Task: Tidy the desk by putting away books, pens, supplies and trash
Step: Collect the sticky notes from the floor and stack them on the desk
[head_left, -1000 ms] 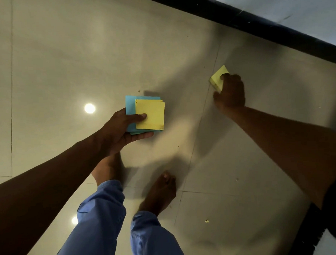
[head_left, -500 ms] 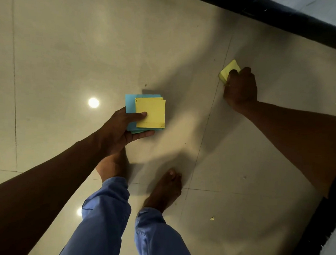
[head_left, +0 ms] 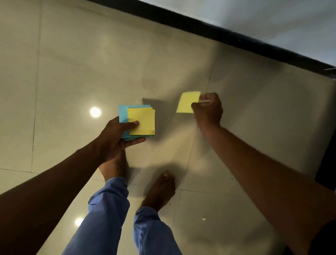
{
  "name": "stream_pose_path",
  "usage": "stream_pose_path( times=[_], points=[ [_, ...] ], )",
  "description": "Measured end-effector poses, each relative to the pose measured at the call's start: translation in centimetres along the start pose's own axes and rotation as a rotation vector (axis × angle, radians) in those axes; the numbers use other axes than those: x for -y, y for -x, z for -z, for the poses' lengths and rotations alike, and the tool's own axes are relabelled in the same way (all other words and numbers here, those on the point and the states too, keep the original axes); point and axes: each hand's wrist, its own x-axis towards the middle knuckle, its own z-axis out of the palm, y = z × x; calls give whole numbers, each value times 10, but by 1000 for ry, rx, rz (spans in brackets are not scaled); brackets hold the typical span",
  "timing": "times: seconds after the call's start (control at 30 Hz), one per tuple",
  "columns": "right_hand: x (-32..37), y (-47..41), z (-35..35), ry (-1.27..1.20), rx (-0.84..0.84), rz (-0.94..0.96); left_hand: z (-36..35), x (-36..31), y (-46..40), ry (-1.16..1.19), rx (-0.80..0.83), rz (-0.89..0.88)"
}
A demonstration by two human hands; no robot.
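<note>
Trousers [head_left: 109, 217] and bare feet stand nearest on the tiled floor [head_left: 59, 74]. Beyond them the left hand [head_left: 116, 138] grips a stack of notes [head_left: 141, 121], thumb on top. Right of that stack, the right hand [head_left: 207, 109] pinches a loose yellow note [head_left: 187, 102] above the floor. Lay it squarely on the stack, then clamp with the thumb.

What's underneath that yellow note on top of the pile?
Under the top yellow note in the left hand lie blue sheets, edges showing. How many sheets, and anything between them, is covered.
</note>
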Motion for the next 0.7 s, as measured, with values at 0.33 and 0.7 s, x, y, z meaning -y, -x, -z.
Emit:
stream_pose_path(
  times=[0.33, 0.7],
  points=[
    [79, 165, 29, -975, 277, -541, -36, -44, 87, 68, -12, -128],
    [187, 258, 168, -835, 133, -166, -120, -116, 261, -30, 65, -260]
  ],
)
